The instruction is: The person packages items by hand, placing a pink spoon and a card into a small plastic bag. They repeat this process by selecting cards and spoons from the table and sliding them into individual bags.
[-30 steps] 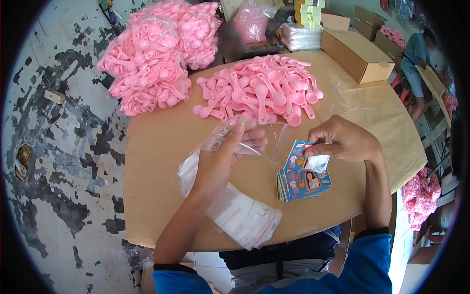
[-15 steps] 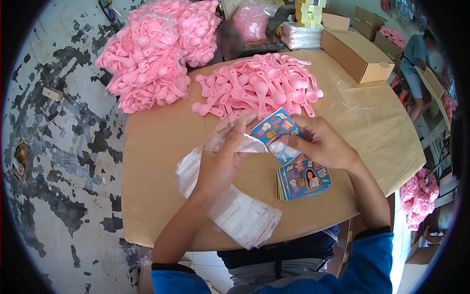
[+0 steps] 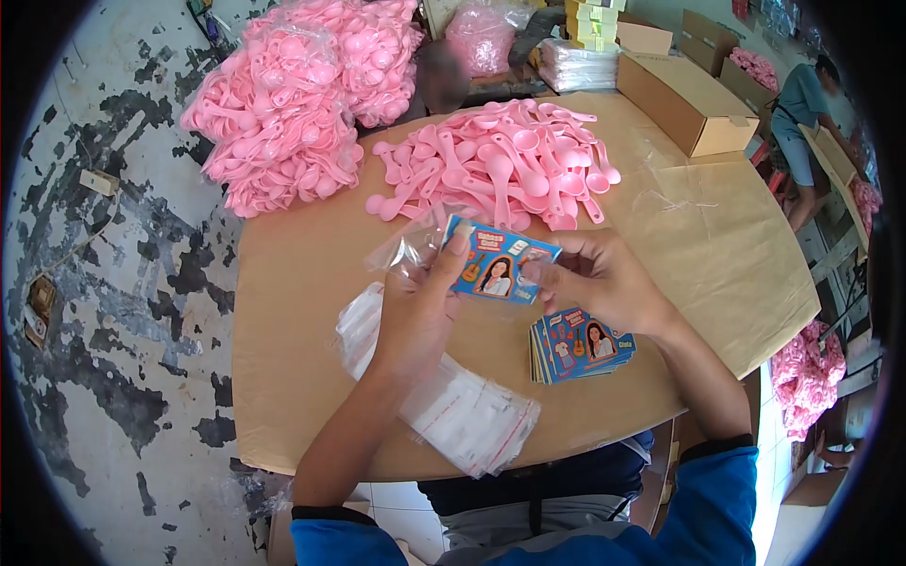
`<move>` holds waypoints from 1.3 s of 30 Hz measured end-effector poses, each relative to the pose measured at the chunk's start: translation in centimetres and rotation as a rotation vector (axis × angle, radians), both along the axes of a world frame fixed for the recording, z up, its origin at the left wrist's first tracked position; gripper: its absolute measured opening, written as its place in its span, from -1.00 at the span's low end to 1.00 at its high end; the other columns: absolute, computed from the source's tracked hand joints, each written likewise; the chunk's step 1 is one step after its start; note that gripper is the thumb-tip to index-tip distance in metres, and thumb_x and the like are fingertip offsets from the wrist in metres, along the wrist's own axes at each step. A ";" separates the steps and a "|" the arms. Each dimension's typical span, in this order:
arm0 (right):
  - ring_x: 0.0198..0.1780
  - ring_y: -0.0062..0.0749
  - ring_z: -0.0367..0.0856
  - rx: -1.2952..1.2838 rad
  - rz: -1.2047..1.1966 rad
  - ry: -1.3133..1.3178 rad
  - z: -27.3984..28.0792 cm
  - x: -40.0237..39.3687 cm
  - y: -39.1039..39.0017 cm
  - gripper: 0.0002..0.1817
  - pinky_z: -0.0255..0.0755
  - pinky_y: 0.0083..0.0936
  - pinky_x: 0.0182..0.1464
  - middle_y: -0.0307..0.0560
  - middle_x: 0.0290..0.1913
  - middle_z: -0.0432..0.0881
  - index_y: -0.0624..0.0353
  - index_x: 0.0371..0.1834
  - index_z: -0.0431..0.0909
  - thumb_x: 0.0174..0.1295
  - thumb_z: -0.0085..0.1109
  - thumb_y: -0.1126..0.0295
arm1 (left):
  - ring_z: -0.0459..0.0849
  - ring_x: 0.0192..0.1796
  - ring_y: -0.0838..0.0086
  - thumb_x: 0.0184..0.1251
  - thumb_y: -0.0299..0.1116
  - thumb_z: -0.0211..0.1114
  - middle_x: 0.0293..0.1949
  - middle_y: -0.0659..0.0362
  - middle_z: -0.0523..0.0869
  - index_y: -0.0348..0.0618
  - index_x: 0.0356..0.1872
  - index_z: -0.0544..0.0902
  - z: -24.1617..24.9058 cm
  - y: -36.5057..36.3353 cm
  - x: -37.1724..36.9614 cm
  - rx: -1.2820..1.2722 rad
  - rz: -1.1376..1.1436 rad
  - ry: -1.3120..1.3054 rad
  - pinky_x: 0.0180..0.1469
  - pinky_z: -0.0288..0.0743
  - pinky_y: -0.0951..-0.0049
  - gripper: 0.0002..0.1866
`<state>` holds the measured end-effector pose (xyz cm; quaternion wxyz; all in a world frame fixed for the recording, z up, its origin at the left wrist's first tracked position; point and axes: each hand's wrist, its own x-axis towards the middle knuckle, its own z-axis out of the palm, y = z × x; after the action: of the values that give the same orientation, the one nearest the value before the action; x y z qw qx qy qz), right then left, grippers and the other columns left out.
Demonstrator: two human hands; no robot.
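A blue printed card (image 3: 497,265) is held level between my two hands over the table. My left hand (image 3: 421,304) pinches a clear plastic bag (image 3: 408,253), with its thumb over the card's left end. Closed on the card's right end is my right hand (image 3: 604,283), thumb in front. Below that hand lies a stack of matching blue cards (image 3: 582,345). Flat clear bags with red seal lines (image 3: 477,415) spread out under my left wrist and forearm.
Loose pink measuring spoons (image 3: 500,170) are heaped behind my hands. Large bags of pink spoons (image 3: 293,104) stand at the back left. A cardboard box (image 3: 687,104) sits at the back right. Farther right, a person (image 3: 802,123) bends over a board.
The card has turned from a steep slant to nearly level and moved left, its left end now meeting the bag and my left thumb. My right hand turned with it.
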<state>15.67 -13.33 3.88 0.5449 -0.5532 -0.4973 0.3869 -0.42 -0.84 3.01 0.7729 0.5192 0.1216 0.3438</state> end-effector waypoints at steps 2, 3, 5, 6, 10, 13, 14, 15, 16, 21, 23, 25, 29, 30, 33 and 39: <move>-0.39 -0.72 0.59 0.036 -0.045 0.048 -0.6 -0.5 0.3 -0.70 0.56 -0.68 -0.33 -0.25 -0.33 0.65 0.26 0.06 0.63 0.36 0.23 0.33 | 0.70 -0.01 0.47 0.53 -0.26 0.13 0.01 0.12 0.69 -0.25 0.06 0.57 -0.3 -0.1 0.0 -0.019 -0.016 -0.012 0.07 0.59 0.37 -0.71; -0.41 -0.72 0.58 0.068 -0.063 0.070 -1.0 -0.7 0.4 -0.70 0.56 -0.68 -0.35 -0.26 -0.34 0.66 0.26 0.06 0.63 0.36 0.23 0.32 | 0.70 -0.02 0.48 0.53 -0.26 0.13 0.01 0.13 0.69 -0.24 0.05 0.58 -0.4 -0.1 -0.1 -0.028 -0.021 -0.018 0.07 0.60 0.37 -0.72; -0.44 -0.73 0.57 0.099 -0.104 0.100 -1.4 -1.2 0.5 -0.70 0.57 -0.69 -0.36 -0.26 -0.37 0.66 0.26 0.04 0.65 0.35 0.25 0.32 | 0.70 -0.02 0.49 0.53 -0.25 0.13 0.01 0.14 0.69 -0.21 0.05 0.57 -0.7 -0.2 -0.3 0.037 0.010 0.032 0.08 0.59 0.37 -0.72; -0.46 -0.73 0.57 0.098 -0.128 0.107 -1.5 -1.3 0.5 -0.71 0.57 -0.69 -0.37 -0.26 -0.38 0.65 0.27 0.02 0.65 0.34 0.26 0.32 | 0.70 -0.02 0.50 0.53 -0.24 0.12 0.01 0.15 0.69 -0.20 0.05 0.57 -0.8 -0.2 -0.3 0.069 0.025 0.055 0.08 0.59 0.37 -0.73; -0.45 -0.65 0.63 0.076 -0.201 0.113 -1.3 -1.7 0.6 -0.80 0.58 -0.62 -0.36 -0.19 -0.44 0.67 0.32 -0.14 0.67 0.34 0.25 0.38 | 0.65 -0.14 0.69 0.48 -0.25 0.23 -0.15 0.23 0.73 -0.22 -0.01 0.63 -0.2 -0.8 -0.2 0.043 0.065 0.043 -0.05 0.54 0.56 -0.74; -0.45 -0.63 0.64 0.104 -0.174 0.148 -0.8 -2.3 0.5 -0.81 0.58 -0.59 -0.37 -0.16 -0.44 0.68 0.31 -0.15 0.67 0.35 0.24 0.38 | 0.64 -0.12 0.71 0.46 -0.31 0.24 -0.13 0.24 0.72 -0.20 -0.01 0.62 -0.1 -1.4 0.2 0.054 0.081 0.028 -0.06 0.53 0.58 -0.78; -0.44 -0.65 0.63 0.126 -0.149 0.171 -0.9 -2.3 0.4 -0.79 0.58 -0.60 -0.36 -0.18 -0.42 0.68 0.30 -0.13 0.67 0.34 0.26 0.36 | 0.64 -0.12 0.71 0.46 -0.34 0.24 -0.13 0.25 0.71 -0.20 0.00 0.62 -0.6 -1.6 0.5 0.080 0.084 0.022 -0.06 0.54 0.58 -0.79; -0.42 -0.66 0.62 0.149 -0.125 0.199 -1.2 -2.3 0.5 -0.77 0.57 -0.62 -0.35 -0.20 -0.40 0.68 0.30 -0.10 0.68 0.33 0.28 0.34 | 0.64 -0.12 0.71 0.45 -0.36 0.25 -0.13 0.25 0.71 -0.19 0.00 0.62 -1.1 -1.6 0.5 0.106 0.087 0.021 -0.07 0.54 0.58 -0.80; -0.41 -0.68 0.61 0.171 -0.096 0.227 -1.5 -2.3 0.5 -0.74 0.56 -0.64 -0.34 -0.21 -0.39 0.68 0.29 -0.07 0.68 0.32 0.29 0.32 | 0.63 -0.08 0.70 0.44 -0.39 0.26 -0.09 0.24 0.69 -0.19 0.07 0.57 -1.4 -1.5 0.5 0.155 0.072 0.057 -0.06 0.54 0.59 -0.75; -0.37 -0.71 0.57 0.136 -0.097 0.220 -1.9 -2.0 0.7 -0.71 0.52 -0.63 -0.31 -0.24 -0.34 0.67 0.29 -0.02 0.64 0.31 0.30 0.32 | 0.57 0.15 0.55 0.50 -0.33 0.17 0.17 0.07 0.57 -0.18 0.42 0.25 -0.2 -2.3 0.2 0.293 -0.040 -0.009 0.14 0.51 0.48 -0.46; -0.37 -0.73 0.55 0.154 -0.117 0.219 -2.0 -2.2 0.8 -0.72 0.49 -0.65 -0.33 -0.26 -0.33 0.66 0.28 -0.04 0.63 0.31 0.30 0.32 | 0.51 0.25 0.44 0.55 -0.24 0.07 0.27 -0.02 0.48 -0.17 0.47 0.13 0.3 -1.3 0.2 0.071 -0.161 -0.143 0.26 0.43 0.39 -0.42; -0.38 -0.74 0.52 0.234 -0.126 0.182 -2.5 -2.2 1.3 -0.75 0.45 -0.67 -0.35 -0.27 -0.32 0.65 0.25 -0.07 0.62 0.30 0.31 0.33 | 0.46 0.33 0.32 0.59 -0.15 -0.06 0.35 -0.08 0.40 -0.18 0.50 0.07 0.4 -0.8 0.1 0.012 -0.217 -0.182 0.35 0.34 0.28 -0.40; -0.38 -0.72 0.52 0.047 -0.049 0.177 -0.3 -2.6 0.5 -0.78 0.40 -0.70 -0.38 -0.25 -0.32 0.65 0.23 -0.12 0.61 0.31 0.29 0.32 | 0.41 0.39 0.16 0.59 -0.13 -0.13 0.40 -0.14 0.34 -0.17 0.48 0.11 -0.1 -1.1 0.2 0.126 -0.235 -0.117 0.43 0.26 0.14 -0.44; -0.37 -0.71 0.54 0.005 -0.045 0.172 -0.5 -2.4 0.4 -0.78 0.39 -0.71 -0.40 -0.25 -0.32 0.66 0.22 -0.10 0.61 0.32 0.28 0.31 | 0.41 0.39 0.15 0.59 -0.16 -0.09 0.39 -0.15 0.35 -0.17 0.47 0.14 -0.2 -1.2 0.2 0.134 -0.245 -0.111 0.42 0.26 0.14 -0.45; -0.39 -0.67 0.57 0.006 -0.055 0.144 -2.2 -2.0 0.5 -0.78 0.43 -0.70 -0.41 -0.24 -0.32 0.67 0.22 -0.07 0.62 0.33 0.26 0.33 | 0.41 0.39 0.11 0.56 -0.27 0.00 0.35 -0.17 0.40 -0.13 0.37 0.28 -0.7 -1.1 -0.2 0.277 -0.243 -0.111 0.40 0.30 0.11 -0.56; -0.38 -0.70 0.57 0.027 -0.005 0.225 -1.5 -2.3 0.2 -0.77 0.48 -0.63 -0.37 -0.24 -0.37 0.65 0.27 -0.05 0.62 0.35 0.24 0.35 | 0.59 0.17 0.46 0.43 -0.43 0.24 0.17 0.03 0.60 -0.26 0.22 0.44 -0.6 -1.4 -0.4 0.173 -0.182 -0.131 0.15 0.54 0.43 -0.61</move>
<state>13.41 -13.09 2.35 0.6054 -0.5002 -0.4369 0.4386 -0.78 -2.21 2.42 0.7595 0.5693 -0.0066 0.3147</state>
